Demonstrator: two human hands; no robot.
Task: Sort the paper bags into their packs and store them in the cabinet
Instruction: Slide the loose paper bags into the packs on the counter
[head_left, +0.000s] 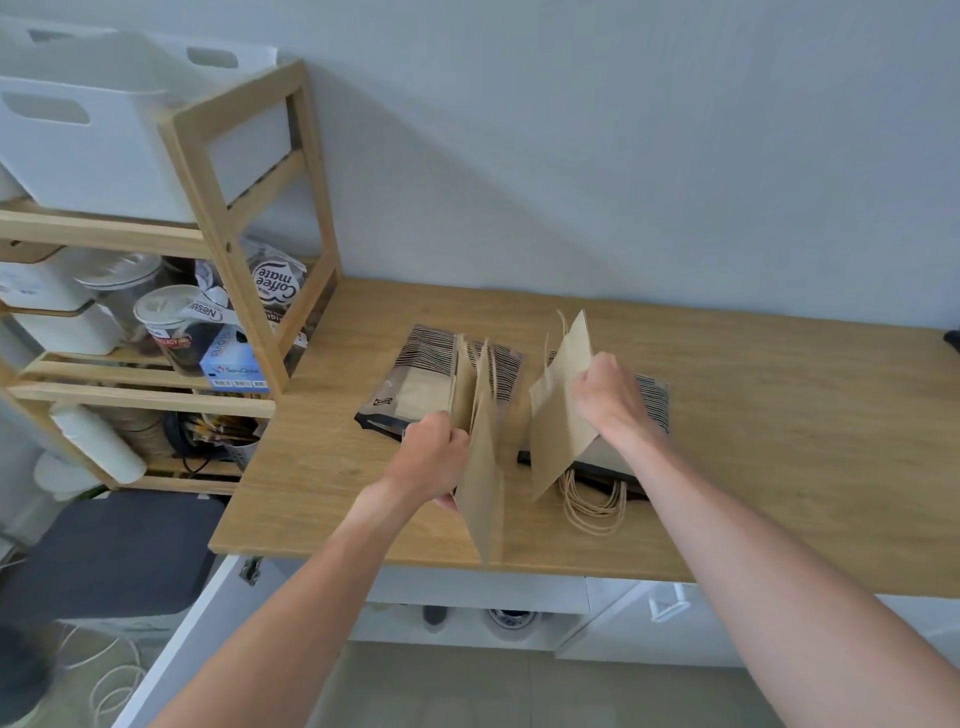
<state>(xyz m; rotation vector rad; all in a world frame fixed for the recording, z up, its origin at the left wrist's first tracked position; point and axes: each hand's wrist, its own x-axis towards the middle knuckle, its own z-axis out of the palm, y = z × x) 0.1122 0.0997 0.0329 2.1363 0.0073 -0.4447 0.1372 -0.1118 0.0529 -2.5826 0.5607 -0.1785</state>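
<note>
**Brown paper bags held upright in both hands**

Brown paper bags are gripped above the wooden counter (779, 415). The left hand (434, 457) is clenched around a fanned bunch of bags (483, 441), forearm angled up from lower left. The right hand (610, 395) is closed on a single bag (563, 410), knuckles up. Striped packs (441, 364) lie flat just beyond and beneath the hands; twine handles (592, 504) spill out below the right wrist.

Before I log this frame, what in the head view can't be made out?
- Bag count: the paper bags in the left hand overlap and blur.
- Right hand fingers: hidden behind its own bag.
- Pack label: too small to read.
- Dark object: cut off by the right edge.
- Cabinet interior: mostly hidden under the countertop.
</note>
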